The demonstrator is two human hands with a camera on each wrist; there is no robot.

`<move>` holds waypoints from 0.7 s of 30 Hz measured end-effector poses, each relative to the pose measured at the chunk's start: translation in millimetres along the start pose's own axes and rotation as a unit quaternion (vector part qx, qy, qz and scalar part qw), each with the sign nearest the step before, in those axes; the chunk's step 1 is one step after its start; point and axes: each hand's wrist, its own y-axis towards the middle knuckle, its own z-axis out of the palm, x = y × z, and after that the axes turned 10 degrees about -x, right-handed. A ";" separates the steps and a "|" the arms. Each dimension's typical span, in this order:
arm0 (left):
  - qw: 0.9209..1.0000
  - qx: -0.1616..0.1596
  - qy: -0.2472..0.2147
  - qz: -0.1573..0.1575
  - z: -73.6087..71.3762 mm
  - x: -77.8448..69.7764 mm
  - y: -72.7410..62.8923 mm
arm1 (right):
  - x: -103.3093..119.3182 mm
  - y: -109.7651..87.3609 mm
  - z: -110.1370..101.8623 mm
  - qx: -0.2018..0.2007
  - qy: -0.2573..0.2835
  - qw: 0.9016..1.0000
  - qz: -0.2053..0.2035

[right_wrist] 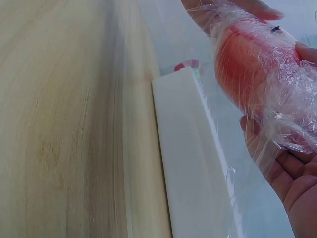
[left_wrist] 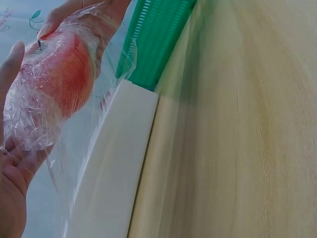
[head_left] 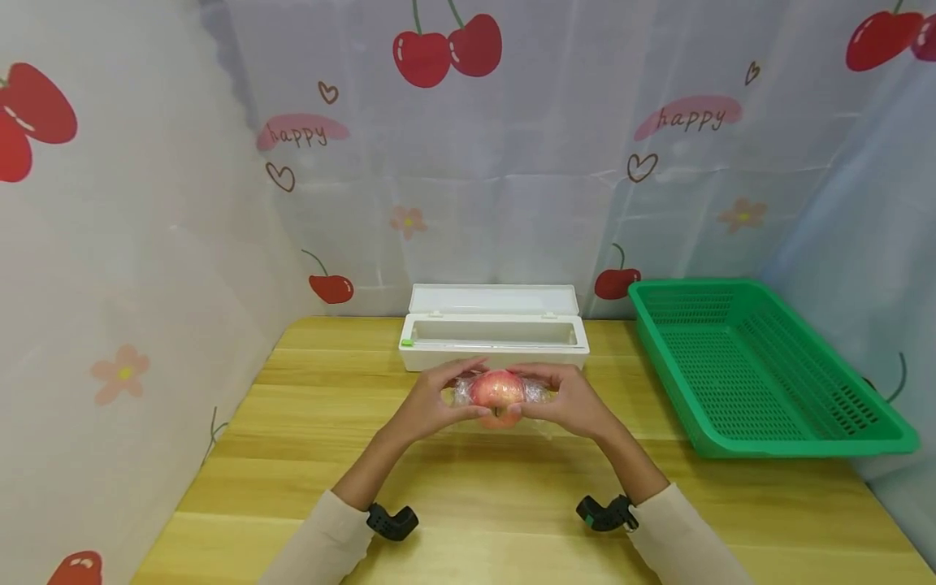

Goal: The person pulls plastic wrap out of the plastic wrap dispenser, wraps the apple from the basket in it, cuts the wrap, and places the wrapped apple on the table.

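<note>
A red apple (head_left: 488,391) is held up between both hands, in front of a long white box. Clear plastic wrap (right_wrist: 292,106) covers it and bunches at its two sides. My left hand (head_left: 433,403) grips the apple from the left, thumb near the stem and fingers behind. From the right, my right hand (head_left: 576,401) grips it the same way. In the left wrist view the apple (left_wrist: 74,69) shows its stem, with loose film trailing below. Behind the hands stands the white box (head_left: 497,357), its lid (head_left: 493,299) raised.
A green slotted basket (head_left: 661,382) sits at the right of the wooden table (head_left: 468,528). The box carries a small green piece (head_left: 407,343) at its front left. Curtains printed with cherries (head_left: 526,203) close off the back and sides.
</note>
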 end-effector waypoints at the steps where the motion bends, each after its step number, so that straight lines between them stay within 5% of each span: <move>1: 1.000 0.001 0.004 0.014 -0.7 0.4 0.4 | 0.3 0.1 0.0 0.000 -0.001 1.000 0.002; 9: 0.993 0.010 0.016 0.113 -0.3 -2.6 3.5 | -1.4 0.0 1.2 -0.009 0.023 0.999 0.025; 14: 0.992 0.032 0.027 0.117 3.5 -2.7 4.1 | -4.7 0.7 1.6 -0.021 0.025 0.999 0.029; 21: 0.992 0.020 0.041 0.118 7.4 0.3 3.5 | -5.3 1.9 0.8 -0.022 0.027 0.999 0.039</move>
